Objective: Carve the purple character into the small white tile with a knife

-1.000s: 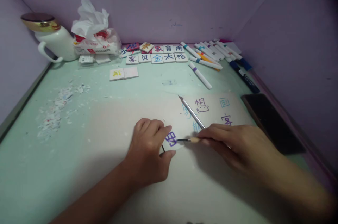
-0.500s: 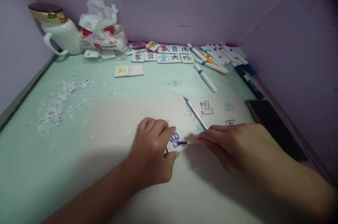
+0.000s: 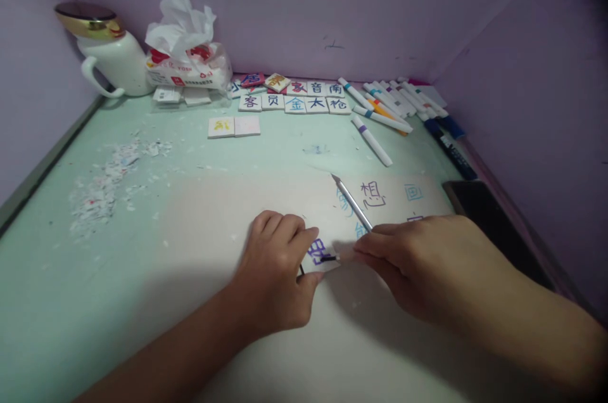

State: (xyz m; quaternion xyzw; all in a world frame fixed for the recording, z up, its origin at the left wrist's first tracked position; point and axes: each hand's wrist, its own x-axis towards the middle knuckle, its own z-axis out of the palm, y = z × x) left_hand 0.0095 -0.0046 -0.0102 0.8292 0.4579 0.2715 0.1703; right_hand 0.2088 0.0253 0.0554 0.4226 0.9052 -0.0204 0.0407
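Tiles (image 3: 294,104), markers (image 3: 372,140) and a tissue pack (image 3: 190,76) line the desk (image 3: 190,146) behind a left hand (image 3: 281,270) pinching a purple-lettered tile (image 3: 318,251) on a pale sheet (image 3: 209,203); a right hand (image 3: 420,257), clenched around a dark-tipped tool (image 3: 331,258), hides a silver pen-like tool's (image 3: 350,202) lower end and, with its forearm, part of a phone (image 3: 484,206).

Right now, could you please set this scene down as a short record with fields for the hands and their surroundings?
left hand: thumb and forefinger gripping a purple-marked tile
right hand: holding a dark-tipped tool, tip at the tile
by right hand: silver pencil-like tool; cannot tell whether held
far side: character tiles, purple-banded marker
far left: white lidded mug, tissue pack
left side: pale scraps
right side: dark phone-like slab, partly hidden
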